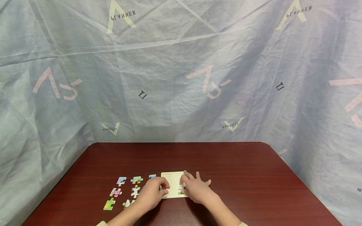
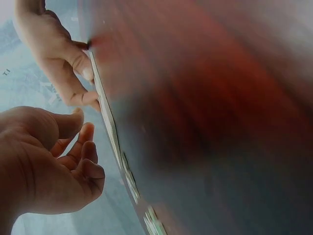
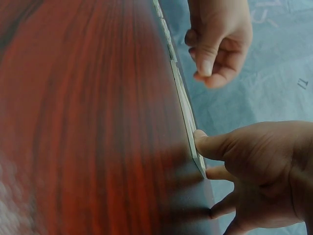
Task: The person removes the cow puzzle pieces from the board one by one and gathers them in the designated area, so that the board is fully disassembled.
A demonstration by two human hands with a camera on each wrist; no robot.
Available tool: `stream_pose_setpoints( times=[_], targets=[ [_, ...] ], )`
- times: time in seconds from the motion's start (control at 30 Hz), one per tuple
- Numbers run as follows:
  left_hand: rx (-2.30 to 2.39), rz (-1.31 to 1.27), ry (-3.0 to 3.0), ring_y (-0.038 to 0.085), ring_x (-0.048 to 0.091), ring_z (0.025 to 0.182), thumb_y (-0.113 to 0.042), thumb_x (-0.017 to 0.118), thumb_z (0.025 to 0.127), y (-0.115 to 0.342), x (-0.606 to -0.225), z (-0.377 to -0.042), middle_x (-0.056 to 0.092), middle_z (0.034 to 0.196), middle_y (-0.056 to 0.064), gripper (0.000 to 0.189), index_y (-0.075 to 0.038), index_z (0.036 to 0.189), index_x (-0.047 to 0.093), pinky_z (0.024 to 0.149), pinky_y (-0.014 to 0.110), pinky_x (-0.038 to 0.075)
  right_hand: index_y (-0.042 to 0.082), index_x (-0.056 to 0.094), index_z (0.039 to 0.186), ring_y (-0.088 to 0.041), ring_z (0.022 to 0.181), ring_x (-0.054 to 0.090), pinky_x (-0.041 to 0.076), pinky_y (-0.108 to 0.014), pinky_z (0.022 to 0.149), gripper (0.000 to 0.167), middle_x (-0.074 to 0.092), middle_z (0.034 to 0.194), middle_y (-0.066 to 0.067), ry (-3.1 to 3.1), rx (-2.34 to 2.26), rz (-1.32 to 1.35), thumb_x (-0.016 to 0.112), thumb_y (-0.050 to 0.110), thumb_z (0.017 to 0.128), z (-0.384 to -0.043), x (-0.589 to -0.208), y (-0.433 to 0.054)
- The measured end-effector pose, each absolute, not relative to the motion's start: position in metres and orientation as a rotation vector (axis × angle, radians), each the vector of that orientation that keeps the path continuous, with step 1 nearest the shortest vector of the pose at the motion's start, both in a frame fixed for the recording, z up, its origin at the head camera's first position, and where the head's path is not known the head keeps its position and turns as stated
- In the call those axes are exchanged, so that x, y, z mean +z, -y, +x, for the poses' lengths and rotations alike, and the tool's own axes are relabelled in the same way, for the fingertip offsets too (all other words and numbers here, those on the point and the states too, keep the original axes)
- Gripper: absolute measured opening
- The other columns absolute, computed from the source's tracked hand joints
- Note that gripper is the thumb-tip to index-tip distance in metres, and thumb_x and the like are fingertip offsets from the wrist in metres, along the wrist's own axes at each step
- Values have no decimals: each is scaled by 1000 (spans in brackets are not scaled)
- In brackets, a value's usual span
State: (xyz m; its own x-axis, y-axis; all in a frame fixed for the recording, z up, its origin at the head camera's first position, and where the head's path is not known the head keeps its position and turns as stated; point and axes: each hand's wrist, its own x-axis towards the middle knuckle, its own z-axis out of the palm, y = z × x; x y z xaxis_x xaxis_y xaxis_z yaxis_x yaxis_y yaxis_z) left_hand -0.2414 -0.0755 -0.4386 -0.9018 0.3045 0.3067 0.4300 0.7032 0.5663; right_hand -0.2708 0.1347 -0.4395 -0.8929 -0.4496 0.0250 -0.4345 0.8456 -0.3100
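A pale wooden puzzle board (image 1: 173,175) with a raised rim lies flat on the table. My right hand (image 1: 196,188) is over its right side, with thumb and index finger on a puzzle piece (image 1: 179,191) at the lower right. That hand's other fingers spread out past the board's right edge. My left hand (image 1: 152,193) hovers at the board's left side. Its fingers curl loosely, and the left wrist view shows nothing between them. Left of the board lie several loose puzzle pieces (image 1: 137,180), some partly hidden by my left hand and forearm.
The dark red wooden table (image 1: 226,163) extends around the board, with rounded far corners. Grey printed cloth (image 1: 169,110) hangs behind it and along both sides. At the far left of the loose pieces lies a green one (image 1: 109,204).
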Motion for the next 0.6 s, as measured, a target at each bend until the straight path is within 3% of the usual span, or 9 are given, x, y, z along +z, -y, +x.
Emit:
stream_pose_setpoints(
  times=[0.3, 0.6],
  targets=[
    [-1045, -593, 2757, 3, 46, 62, -3, 80, 82, 56, -442, -249, 56, 75, -11, 19, -14, 83, 64, 57, 27, 41, 23, 51, 105, -61, 134, 35, 29, -88, 79, 20, 40, 156, -15, -2963, -458, -703, 68, 31, 97, -271, -441, -135],
    [-1076, -597, 2766, 5, 48, 66, -3, 82, 77, 42, -445, -256, 56, 75, -6, 21, -10, 86, 65, 60, 27, 42, 23, 51, 103, -61, 130, 40, 32, -88, 75, 21, 45, 153, -14, -3020, -427, -719, 69, 30, 96, -269, -440, -135]
  ],
)
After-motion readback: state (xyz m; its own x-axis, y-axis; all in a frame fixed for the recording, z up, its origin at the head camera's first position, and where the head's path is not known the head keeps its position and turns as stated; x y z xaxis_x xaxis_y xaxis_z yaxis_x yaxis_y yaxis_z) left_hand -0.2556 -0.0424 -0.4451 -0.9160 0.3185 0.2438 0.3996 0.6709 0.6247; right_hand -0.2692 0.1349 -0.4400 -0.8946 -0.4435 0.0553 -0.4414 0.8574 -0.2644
